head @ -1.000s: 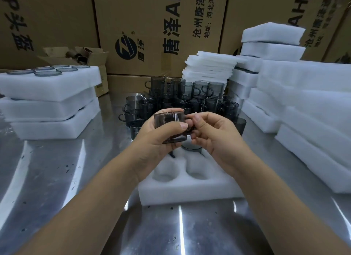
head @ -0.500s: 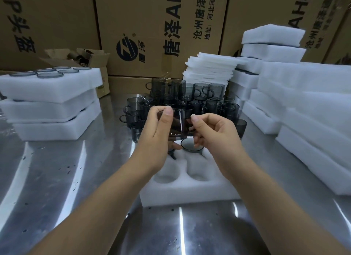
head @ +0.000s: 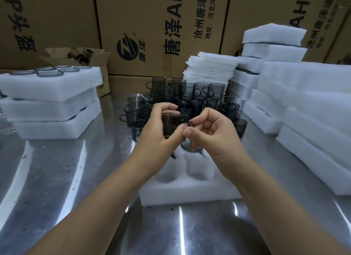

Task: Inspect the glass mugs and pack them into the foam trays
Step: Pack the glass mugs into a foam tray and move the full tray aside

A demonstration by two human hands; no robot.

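I hold one smoky grey glass mug (head: 171,124) up in front of me with both hands. My left hand (head: 158,135) grips its body, thumb under and fingers over the top. My right hand (head: 212,133) pinches the mug's handle at its right side. Below them lies a white foam tray (head: 188,186) with round pockets; one mug (head: 190,147) sits in a far pocket, partly hidden by my right hand. A cluster of several loose grey mugs (head: 190,95) stands behind the tray.
Filled foam trays (head: 51,101) are stacked at the left. Stacks of white foam trays (head: 311,106) and thin foam sheets (head: 210,68) stand at the right. Brown cartons (head: 152,26) wall off the back. The metal table (head: 62,171) is shiny.
The mug has been turned between my hands. My left thumb has moved from the mug's upper front to underneath, and my right hand's fingers have curled in on the handle.
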